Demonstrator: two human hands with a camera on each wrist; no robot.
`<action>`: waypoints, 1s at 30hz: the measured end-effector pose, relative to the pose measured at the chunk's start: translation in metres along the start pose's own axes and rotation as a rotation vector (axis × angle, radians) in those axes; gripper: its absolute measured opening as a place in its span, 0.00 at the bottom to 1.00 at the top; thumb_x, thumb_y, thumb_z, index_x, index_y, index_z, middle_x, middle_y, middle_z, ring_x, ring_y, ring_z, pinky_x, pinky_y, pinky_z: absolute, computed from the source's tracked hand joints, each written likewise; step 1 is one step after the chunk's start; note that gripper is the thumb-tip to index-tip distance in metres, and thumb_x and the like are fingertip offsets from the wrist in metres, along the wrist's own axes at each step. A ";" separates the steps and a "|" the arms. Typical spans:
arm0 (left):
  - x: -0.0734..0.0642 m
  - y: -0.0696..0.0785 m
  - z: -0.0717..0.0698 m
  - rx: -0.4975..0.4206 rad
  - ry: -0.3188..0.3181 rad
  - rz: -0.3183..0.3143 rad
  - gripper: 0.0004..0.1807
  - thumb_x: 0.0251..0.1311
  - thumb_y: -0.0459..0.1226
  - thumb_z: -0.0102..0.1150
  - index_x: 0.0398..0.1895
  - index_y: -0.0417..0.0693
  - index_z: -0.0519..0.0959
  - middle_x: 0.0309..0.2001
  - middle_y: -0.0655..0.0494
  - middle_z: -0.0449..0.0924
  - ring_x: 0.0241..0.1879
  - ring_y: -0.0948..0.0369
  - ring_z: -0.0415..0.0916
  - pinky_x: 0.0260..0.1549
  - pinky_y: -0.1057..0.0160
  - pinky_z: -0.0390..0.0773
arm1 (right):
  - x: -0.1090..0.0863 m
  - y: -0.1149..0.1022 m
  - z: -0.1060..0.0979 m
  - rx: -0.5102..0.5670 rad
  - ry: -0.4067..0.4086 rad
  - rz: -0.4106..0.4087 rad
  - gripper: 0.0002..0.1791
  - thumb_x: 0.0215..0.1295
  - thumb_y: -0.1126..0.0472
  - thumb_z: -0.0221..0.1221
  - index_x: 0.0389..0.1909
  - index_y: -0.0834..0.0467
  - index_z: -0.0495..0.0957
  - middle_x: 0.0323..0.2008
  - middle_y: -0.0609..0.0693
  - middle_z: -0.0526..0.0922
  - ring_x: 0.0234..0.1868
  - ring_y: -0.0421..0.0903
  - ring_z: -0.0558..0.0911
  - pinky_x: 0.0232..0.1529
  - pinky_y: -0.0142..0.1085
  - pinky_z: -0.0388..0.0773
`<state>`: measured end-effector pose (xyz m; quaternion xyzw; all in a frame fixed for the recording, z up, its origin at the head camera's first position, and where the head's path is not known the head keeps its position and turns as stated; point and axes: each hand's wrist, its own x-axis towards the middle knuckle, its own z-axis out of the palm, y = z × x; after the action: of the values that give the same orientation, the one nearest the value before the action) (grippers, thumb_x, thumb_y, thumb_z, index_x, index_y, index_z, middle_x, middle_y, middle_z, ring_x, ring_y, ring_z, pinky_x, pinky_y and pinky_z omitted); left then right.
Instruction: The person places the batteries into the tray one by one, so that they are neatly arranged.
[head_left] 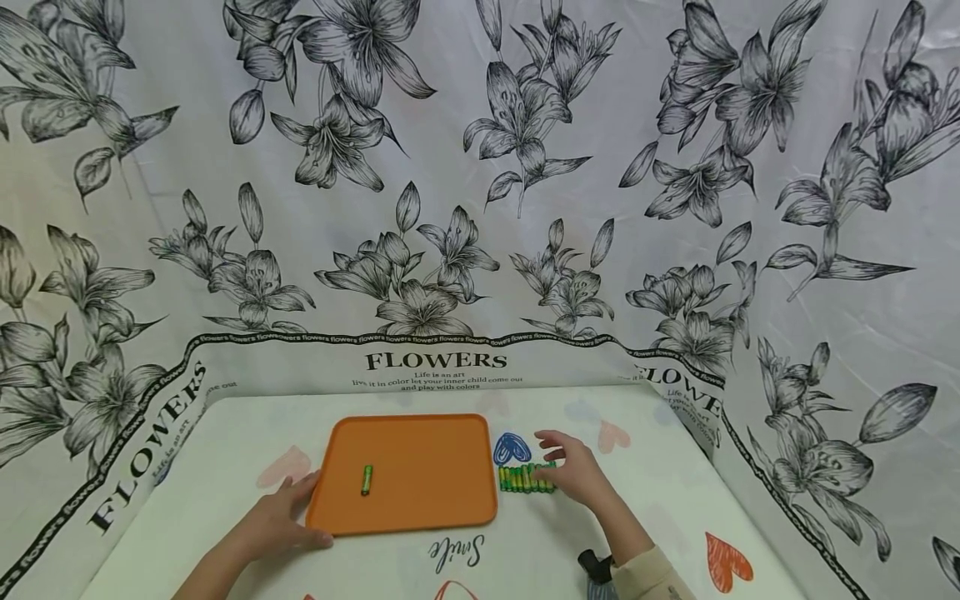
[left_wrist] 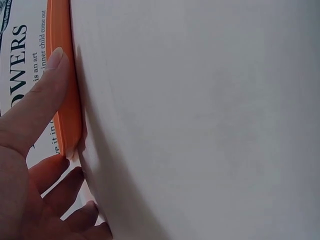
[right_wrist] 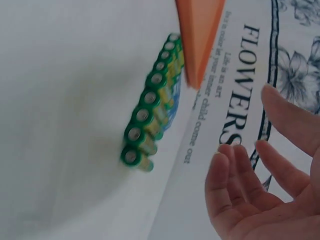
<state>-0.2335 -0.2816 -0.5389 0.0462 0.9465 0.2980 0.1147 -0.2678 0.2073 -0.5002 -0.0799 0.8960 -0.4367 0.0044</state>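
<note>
An orange tray (head_left: 427, 475) lies on the table, with one green and yellow battery (head_left: 367, 480) on its left half. My left hand (head_left: 279, 518) touches the tray's near left corner. In the left wrist view its thumb (left_wrist: 42, 97) lies along the tray's side (left_wrist: 69, 112), while the index fingertip meets the corner. Right of the tray stands a row of several green and yellow batteries (head_left: 517, 479), side by side. My right hand (head_left: 579, 473) is at the row's right end. The right wrist view shows it apart from the batteries (right_wrist: 150, 97), fingers loosely bent around nothing.
A white cloth with printed hearts and lettering covers the table (head_left: 540, 550). Behind and at the sides hangs a curtain (head_left: 450, 167) with black flower drawings. A black strap (head_left: 595, 567) shows near my right wrist.
</note>
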 end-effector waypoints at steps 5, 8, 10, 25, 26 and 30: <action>0.000 0.003 -0.002 0.030 -0.017 -0.027 0.66 0.36 0.61 0.80 0.77 0.41 0.59 0.71 0.16 0.49 0.67 0.20 0.53 0.58 0.24 0.63 | -0.003 0.016 -0.007 -0.003 -0.005 0.060 0.36 0.49 0.68 0.76 0.63 0.56 0.77 0.60 0.62 0.79 0.57 0.59 0.80 0.49 0.50 0.83; 0.000 0.003 -0.002 0.034 -0.022 -0.037 0.67 0.36 0.62 0.80 0.77 0.41 0.58 0.71 0.16 0.48 0.67 0.20 0.54 0.58 0.24 0.64 | -0.001 0.027 -0.009 -0.008 -0.005 0.097 0.38 0.46 0.71 0.76 0.63 0.58 0.77 0.60 0.63 0.79 0.58 0.60 0.80 0.50 0.51 0.83; 0.001 0.002 -0.002 0.035 -0.020 -0.037 0.67 0.36 0.62 0.80 0.77 0.42 0.58 0.71 0.16 0.49 0.67 0.20 0.54 0.57 0.24 0.64 | 0.000 0.033 -0.010 -0.010 -0.006 0.122 0.39 0.45 0.73 0.75 0.63 0.60 0.76 0.60 0.63 0.79 0.58 0.61 0.80 0.49 0.51 0.84; 0.003 0.004 -0.001 0.025 -0.021 -0.026 0.66 0.37 0.62 0.79 0.78 0.44 0.58 0.72 0.17 0.48 0.69 0.21 0.53 0.59 0.24 0.63 | 0.015 0.061 -0.002 -0.087 -0.051 0.217 0.34 0.45 0.76 0.72 0.58 0.59 0.80 0.54 0.57 0.82 0.56 0.57 0.79 0.55 0.53 0.80; 0.002 0.004 -0.001 0.023 -0.021 -0.026 0.66 0.37 0.61 0.80 0.78 0.44 0.57 0.72 0.17 0.48 0.69 0.21 0.53 0.59 0.24 0.64 | 0.016 0.061 -0.002 -0.101 -0.055 0.219 0.34 0.45 0.76 0.72 0.58 0.59 0.80 0.54 0.56 0.82 0.56 0.57 0.80 0.55 0.53 0.80; 0.001 0.003 -0.001 0.028 -0.020 -0.033 0.66 0.37 0.62 0.79 0.79 0.44 0.57 0.72 0.17 0.48 0.68 0.21 0.53 0.58 0.24 0.64 | 0.016 0.060 0.000 -0.144 -0.071 0.212 0.33 0.44 0.74 0.74 0.56 0.58 0.81 0.52 0.58 0.83 0.56 0.58 0.80 0.56 0.56 0.79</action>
<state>-0.2349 -0.2796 -0.5369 0.0353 0.9500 0.2822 0.1286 -0.2918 0.2416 -0.5462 -0.0003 0.9277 -0.3653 0.0766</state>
